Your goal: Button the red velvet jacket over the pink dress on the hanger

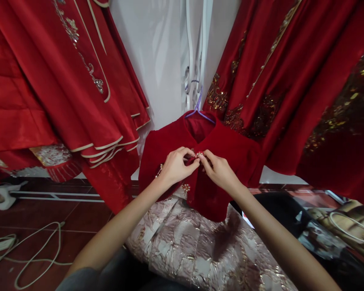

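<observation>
A short red velvet jacket (170, 139) hangs in front of me on a purple hanger (197, 108). My left hand (178, 165) is closed in a pinch on the jacket's front edge, just below the collar. Facing it, my right hand (217, 166) pinches the other side of the same front opening, and the fingertips of both hands meet. A small beaded button fastening (197, 154) shows between the fingertips, partly covered by them. Lower on the front sits a gold flower-shaped ornament (185, 187).
Red gowns with trim hang at left (87, 113) and right (279, 121). Below the jacket spreads a pinkish-white brocade fabric (197, 246). A white cable (38, 258) loops across the tiled floor. Dark and patterned items (324, 238) lie at lower right.
</observation>
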`<control>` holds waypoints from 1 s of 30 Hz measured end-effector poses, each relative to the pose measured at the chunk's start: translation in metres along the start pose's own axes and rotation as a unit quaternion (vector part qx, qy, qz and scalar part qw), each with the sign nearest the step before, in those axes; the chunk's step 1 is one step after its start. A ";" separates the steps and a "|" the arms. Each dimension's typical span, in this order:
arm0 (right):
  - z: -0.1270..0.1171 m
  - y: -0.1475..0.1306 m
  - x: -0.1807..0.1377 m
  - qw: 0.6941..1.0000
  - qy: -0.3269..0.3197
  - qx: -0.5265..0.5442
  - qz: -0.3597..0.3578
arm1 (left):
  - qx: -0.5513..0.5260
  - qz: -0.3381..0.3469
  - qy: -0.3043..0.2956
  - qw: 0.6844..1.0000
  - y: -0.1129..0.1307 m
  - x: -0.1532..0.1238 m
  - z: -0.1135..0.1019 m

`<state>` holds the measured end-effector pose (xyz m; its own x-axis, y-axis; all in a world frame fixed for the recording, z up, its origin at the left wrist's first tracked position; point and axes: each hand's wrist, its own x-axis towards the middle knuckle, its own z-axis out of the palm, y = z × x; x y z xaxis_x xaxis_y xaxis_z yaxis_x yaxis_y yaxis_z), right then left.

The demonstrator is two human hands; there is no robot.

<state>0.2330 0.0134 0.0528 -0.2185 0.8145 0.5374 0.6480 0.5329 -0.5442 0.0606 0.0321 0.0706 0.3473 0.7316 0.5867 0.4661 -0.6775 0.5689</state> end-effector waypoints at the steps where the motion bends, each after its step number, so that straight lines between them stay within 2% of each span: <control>1: -0.001 0.001 0.000 1.000 -0.001 -0.003 0.000 | 0.022 0.006 -0.001 1.000 0.001 0.001 0.001; 12: -0.005 0.010 0.008 0.999 -0.044 0.031 -0.006 | 0.159 0.048 -0.024 0.986 0.006 0.006 -0.001; 19: -0.013 0.008 0.013 0.997 -0.068 0.035 -0.013 | 0.255 0.111 -0.050 0.959 0.011 0.009 -0.002; 21: -0.013 0.010 0.015 0.996 -0.077 0.051 -0.008 | 0.268 0.107 -0.060 0.956 0.012 0.008 0.000; 24: -0.007 0.016 0.012 0.990 -0.080 0.116 0.024 | 0.218 0.045 -0.039 0.974 0.011 0.001 0.006; 27: 0.006 0.022 0.001 0.972 -0.054 0.224 0.045 | 0.073 -0.005 -0.012 0.997 0.007 -0.011 0.018; 30: 0.017 0.024 -0.019 0.950 -0.040 0.308 0.040 | -0.078 -0.005 -0.018 0.997 0.001 -0.024 0.029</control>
<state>0.2402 0.0151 0.0186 -0.2569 0.8596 0.4418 0.1205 0.4820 -0.8679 0.0761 0.0165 0.0404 0.3735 0.7390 0.5606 0.3385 -0.6713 0.6594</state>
